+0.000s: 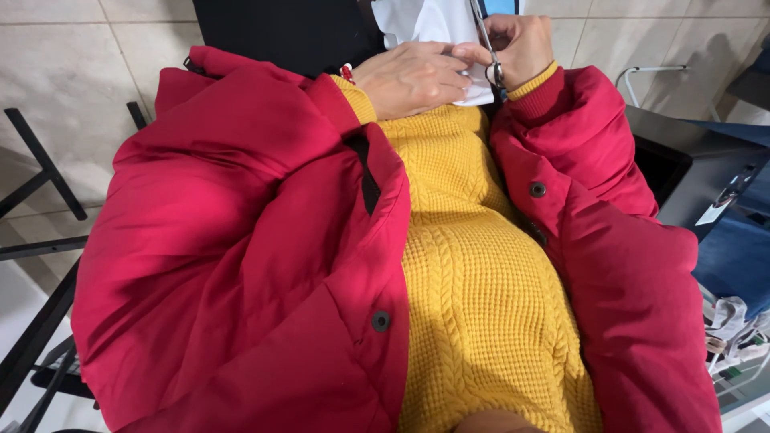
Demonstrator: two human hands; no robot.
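While the left hand presses flat on a white cloth at the far edge of the lap, the right hand is clenched around small metal scissors touching that cloth. Thin and limp, the cloth looks light and likely to slip or bunch; it is best pinched taut just beside the blades.

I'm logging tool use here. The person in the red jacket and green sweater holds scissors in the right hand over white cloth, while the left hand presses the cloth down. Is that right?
Not quite: the sweater is yellow, not green, as the head view shows. The rest stands: the right hand holds the scissors over the white cloth, the left hand presses on it, and the jacket is red.
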